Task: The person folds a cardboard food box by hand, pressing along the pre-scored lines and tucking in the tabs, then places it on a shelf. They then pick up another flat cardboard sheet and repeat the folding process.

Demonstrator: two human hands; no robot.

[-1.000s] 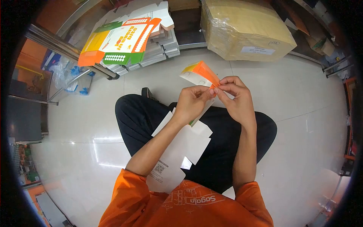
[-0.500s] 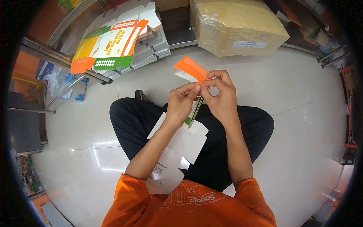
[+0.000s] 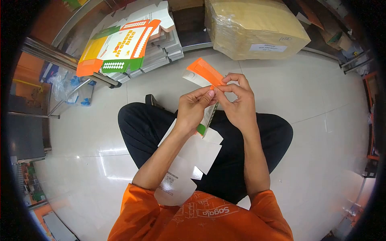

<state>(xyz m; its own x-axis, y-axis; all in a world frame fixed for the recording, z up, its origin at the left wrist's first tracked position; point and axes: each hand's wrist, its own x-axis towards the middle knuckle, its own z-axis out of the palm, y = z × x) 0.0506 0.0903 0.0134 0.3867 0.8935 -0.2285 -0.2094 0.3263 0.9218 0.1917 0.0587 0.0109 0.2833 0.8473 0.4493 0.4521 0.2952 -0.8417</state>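
Fingers (image 3: 210,93) of the left hand (image 3: 193,108) and of the right hand (image 3: 238,102) are pinched shut, tip to tip, on a crease of the flat printed cardboard carton blank (image 3: 203,73), orange and white with a green edge. The blank is held in the air above the lap, in front of the chest; its orange flap sticks up and away to the left of the fingertips, while a white and green part hangs down between the two wrists.

Compared with a second ago, the flap has been turned from a raised, tent-like fold to a flatter orange strip, and the hands have been drawn closer together. Since half a second ago almost nothing has been shifted. This suggests that a fold along the crease is being pressed in, with the carton not yet formed.

Both forearms are angled up from the orange shirt (image 3: 201,217), elbows bent, wrists meeting over the crossed legs in black trousers (image 3: 140,124). A second white cardboard blank (image 3: 189,160) with a printed code is laid across the lap, under the left forearm.

On the pale tiled floor (image 3: 313,104), a stack of flat printed carton blanks (image 3: 128,44) is seen further ahead to the left, and a large plastic-wrapped brown parcel (image 3: 253,28) ahead to the right.
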